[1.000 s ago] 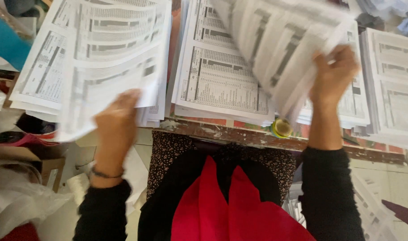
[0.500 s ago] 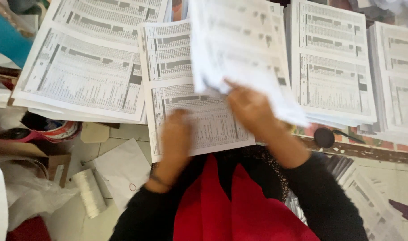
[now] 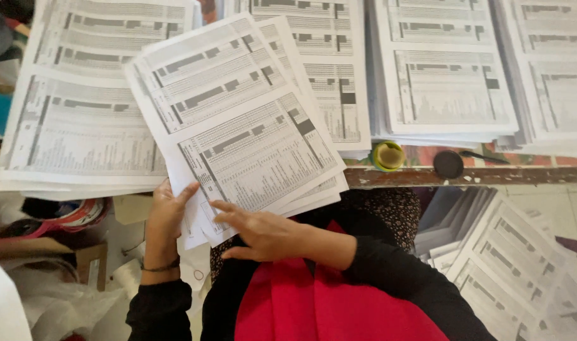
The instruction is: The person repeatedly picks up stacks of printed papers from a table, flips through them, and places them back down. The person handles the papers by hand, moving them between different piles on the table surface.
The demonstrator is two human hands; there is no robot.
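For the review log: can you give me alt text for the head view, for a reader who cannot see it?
Both hands, left hand and right hand, hold a tilted bundle of printed sheets at its lower edge, above a table covered with paper stacks. A small yellow-green lid and a dark round lid sit near the table edge.

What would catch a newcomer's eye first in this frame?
The tilted sheaf of printed sheets at centre, held at its lower edge by the left hand and right hand. Around it, paper stacks cover the table, with a small yellow-green pot at its edge.
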